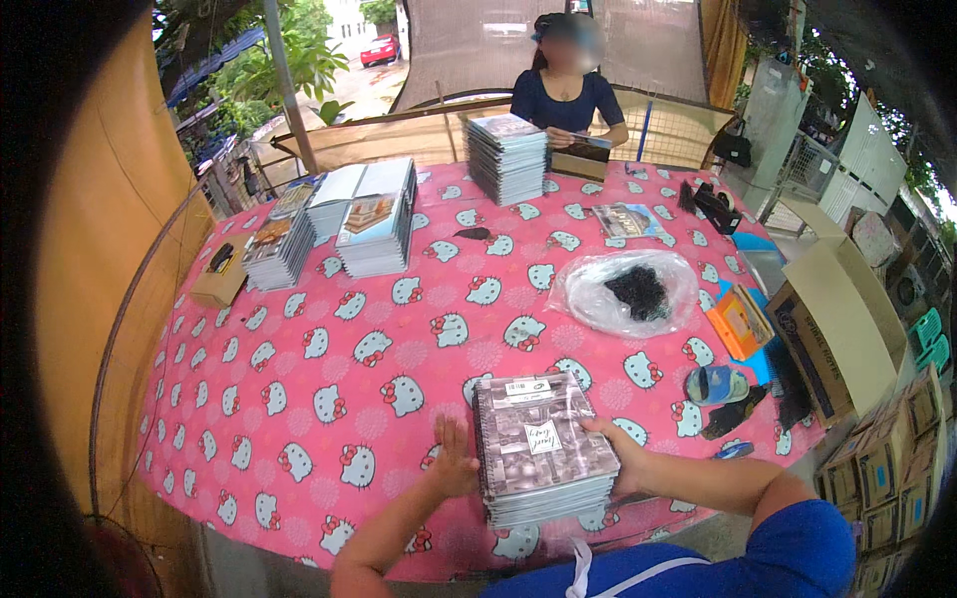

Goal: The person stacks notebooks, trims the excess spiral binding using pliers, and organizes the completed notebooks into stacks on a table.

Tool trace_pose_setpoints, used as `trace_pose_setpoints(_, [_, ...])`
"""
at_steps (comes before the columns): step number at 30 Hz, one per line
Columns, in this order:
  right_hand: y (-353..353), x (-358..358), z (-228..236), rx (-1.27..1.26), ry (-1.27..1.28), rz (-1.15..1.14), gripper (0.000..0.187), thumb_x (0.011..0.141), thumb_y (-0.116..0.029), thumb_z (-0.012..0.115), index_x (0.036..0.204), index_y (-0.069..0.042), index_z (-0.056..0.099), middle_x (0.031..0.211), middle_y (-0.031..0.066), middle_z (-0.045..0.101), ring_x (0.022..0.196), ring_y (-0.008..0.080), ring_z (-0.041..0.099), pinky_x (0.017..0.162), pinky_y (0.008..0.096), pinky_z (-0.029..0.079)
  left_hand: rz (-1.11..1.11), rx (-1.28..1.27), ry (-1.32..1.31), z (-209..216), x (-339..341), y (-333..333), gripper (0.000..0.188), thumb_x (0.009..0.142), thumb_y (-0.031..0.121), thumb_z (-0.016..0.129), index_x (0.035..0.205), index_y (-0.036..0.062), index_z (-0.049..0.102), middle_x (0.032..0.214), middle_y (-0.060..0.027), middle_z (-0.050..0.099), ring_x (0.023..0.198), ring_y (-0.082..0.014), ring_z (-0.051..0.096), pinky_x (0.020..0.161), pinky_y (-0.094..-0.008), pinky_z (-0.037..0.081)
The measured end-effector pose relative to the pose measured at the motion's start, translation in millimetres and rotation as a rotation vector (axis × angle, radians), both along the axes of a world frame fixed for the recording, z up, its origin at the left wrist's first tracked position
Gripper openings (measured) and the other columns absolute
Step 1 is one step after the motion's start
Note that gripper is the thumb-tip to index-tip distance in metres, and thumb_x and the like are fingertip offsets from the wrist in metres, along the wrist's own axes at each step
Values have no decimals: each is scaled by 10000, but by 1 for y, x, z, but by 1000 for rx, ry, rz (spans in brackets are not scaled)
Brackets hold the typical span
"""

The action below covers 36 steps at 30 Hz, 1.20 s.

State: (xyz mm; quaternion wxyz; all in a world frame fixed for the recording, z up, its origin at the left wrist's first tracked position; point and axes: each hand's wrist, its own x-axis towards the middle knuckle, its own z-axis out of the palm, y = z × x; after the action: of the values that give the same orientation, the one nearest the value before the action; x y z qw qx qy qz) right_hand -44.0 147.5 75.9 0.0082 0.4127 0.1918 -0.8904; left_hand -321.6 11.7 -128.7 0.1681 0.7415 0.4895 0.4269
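Note:
A stack of spiral notebooks point(546, 439) with dark, photo-patterned covers stands on the table close in front of me. My left hand point(456, 460) is upright at the stack's left, spiral-bound side, its fingers stretched out and its palm turned toward the bindings. Whether that palm touches them is hard to see. On the opposite side, my right hand point(624, 453) grips the stack's edge, the thumb lying over the top cover and the other fingers mostly hidden along the side.
Pink patterned cloth point(329, 399) covers the table. Farther off are notebook stacks point(374, 234) at left and a tall stack point(505, 159) before a seated person point(568, 95). At right lie a plastic bag with black coils point(638, 292), an orange box point(740, 321) and an open carton point(837, 309).

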Motion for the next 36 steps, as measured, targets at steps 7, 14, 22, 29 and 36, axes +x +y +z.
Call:
trace_pose_setpoints(7, [62,-22,38,264,-247,263,713,798,-577,553,1336,-118,462,1336,111,491,1195,264,475,1003,434,350,-185,247,-196,78,11,80,1281,488,531,822,1481,242,67,1383,-220,308,1272,-383,334,1075,-542,139])
trace_pose_setpoints(14, [163,-38,-77,1004,451,100,1105,748,-747,485,1460,4,98,1491,154,216,1376,245,213,1118,377,166,-21,-17,-259,76,-5,121,1087,549,380,827,1412,139,212,1314,-140,423,1201,-289,413,1032,-457,268])
trace_pose_setpoints(22, [144,-47,-64,1609,481,223,1556,398,-563,878,1437,2,-134,1510,227,46,1398,301,117,1126,392,112,-7,-377,-194,25,-26,106,819,640,172,831,1321,48,393,1212,-51,567,1097,-183,521,965,-376,419])
trace_pose_setpoints(29, [96,-64,-55,1567,476,-79,1336,563,-471,824,1434,31,-56,1454,238,170,1363,346,185,1108,432,168,-78,-593,-334,108,-11,87,566,737,119,769,1237,62,512,1188,-63,587,1048,-186,566,905,-359,469])
trace_pose_setpoints(36, [14,-83,13,925,416,-69,728,744,-114,703,1357,-16,323,1228,146,506,1108,235,523,966,374,417,160,-639,-1331,147,21,-11,555,795,168,663,1290,39,447,1188,-110,582,1075,-234,574,910,-387,479])
